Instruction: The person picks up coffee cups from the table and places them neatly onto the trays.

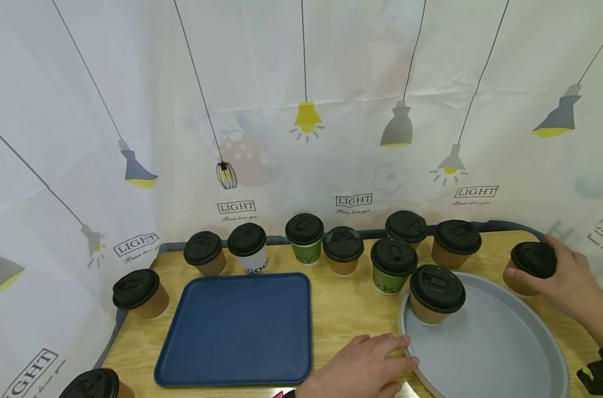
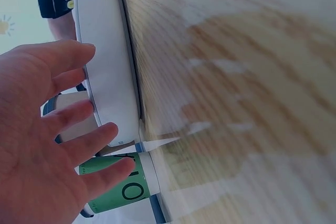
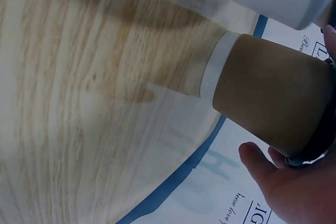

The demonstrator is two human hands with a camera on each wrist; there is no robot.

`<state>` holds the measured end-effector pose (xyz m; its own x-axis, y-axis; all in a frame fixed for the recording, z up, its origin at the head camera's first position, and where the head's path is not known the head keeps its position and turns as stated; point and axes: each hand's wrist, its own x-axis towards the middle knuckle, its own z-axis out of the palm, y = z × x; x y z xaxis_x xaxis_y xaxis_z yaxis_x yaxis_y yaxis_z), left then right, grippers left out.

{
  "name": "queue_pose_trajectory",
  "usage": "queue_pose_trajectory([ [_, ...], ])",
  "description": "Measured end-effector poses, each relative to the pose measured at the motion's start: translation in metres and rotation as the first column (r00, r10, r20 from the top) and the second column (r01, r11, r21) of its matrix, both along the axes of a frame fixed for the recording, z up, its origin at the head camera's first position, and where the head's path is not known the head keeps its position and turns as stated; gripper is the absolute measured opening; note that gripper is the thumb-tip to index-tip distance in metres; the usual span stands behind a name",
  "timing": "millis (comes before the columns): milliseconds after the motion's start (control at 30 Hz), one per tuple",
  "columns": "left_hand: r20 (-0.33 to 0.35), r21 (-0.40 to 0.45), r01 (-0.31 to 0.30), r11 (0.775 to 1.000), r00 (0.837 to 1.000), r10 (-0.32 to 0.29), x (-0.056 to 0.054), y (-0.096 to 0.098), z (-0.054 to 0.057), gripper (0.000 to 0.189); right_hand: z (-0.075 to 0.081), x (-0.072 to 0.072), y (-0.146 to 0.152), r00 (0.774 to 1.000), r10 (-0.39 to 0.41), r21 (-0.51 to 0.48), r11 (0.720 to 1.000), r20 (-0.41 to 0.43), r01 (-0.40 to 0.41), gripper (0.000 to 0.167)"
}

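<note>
At the right end of the table, my right hand (image 1: 580,287) grips a brown paper coffee cup (image 3: 273,87) with a black lid, thumb on one side and fingers on the other. That cup stands beside the round grey tray (image 1: 495,348). Another lidded brown coffee cup (image 1: 436,296) sits on the tray's far left part. My left hand (image 1: 363,365) is at the tray's left edge, fingertips at the rim. Its fingers are spread and hold nothing in the left wrist view, where a green cup (image 2: 128,182) stands beyond them.
A blue rectangular tray (image 1: 246,331) lies left of centre. Several lidded cups line the back, among them a white cup (image 1: 248,251) and a green cup (image 1: 305,243). Brown cups (image 1: 147,301) stand along the left edge. A printed curtain (image 1: 281,166) hangs close behind the table.
</note>
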<state>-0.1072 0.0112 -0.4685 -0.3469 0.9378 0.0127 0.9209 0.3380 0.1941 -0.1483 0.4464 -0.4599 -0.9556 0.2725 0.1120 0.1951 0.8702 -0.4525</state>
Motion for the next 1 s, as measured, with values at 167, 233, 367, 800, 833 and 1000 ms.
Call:
queue_pose_trajectory([
  [167, -0.007, 0.025, 0.010, 1.000, 1.000, -0.010, 0.0011, 0.0002, -0.0017, 0.044, -0.0029, 0.0002, 0.0013, 1.000, 0.006, 0.018, 1.000, -0.009, -0.006, 0.115],
  [233, -0.008, 0.033, 0.013, 0.999, 1.000, -0.013, 0.0010, 0.0000, -0.0022, 0.044, -0.0043, 0.0002, 0.0019, 0.999, 0.022, 0.023, 1.000, -0.032, -0.021, 0.110],
  [367, -0.003, 0.028, 0.006, 1.000, 1.000, -0.006, 0.0009, -0.0026, -0.0016, 0.043, -0.0067, -0.0003, 0.0016, 0.997, 0.049, 0.010, 0.999, -0.060, -0.049, 0.101],
  [800, -0.001, 0.047, -0.007, 0.999, 1.000, 0.007, 0.0013, -0.0020, -0.0027, 0.043, -0.0034, -0.0004, 0.0016, 0.999, 0.040, 0.007, 0.999, -0.027, -0.040, 0.099],
  [833, 0.002, 0.049, -0.007, 0.999, 1.000, 0.007, 0.0012, -0.0019, -0.0029, 0.043, -0.0030, 0.0001, 0.0014, 0.999, 0.041, 0.006, 0.999, -0.030, -0.041, 0.099],
  [1000, 0.015, 0.052, -0.004, 0.999, 1.000, 0.003, 0.0013, -0.0021, -0.0038, 0.043, 0.0010, 0.0044, 0.0012, 0.998, 0.034, 0.005, 0.999, -0.056, -0.034, 0.100],
])
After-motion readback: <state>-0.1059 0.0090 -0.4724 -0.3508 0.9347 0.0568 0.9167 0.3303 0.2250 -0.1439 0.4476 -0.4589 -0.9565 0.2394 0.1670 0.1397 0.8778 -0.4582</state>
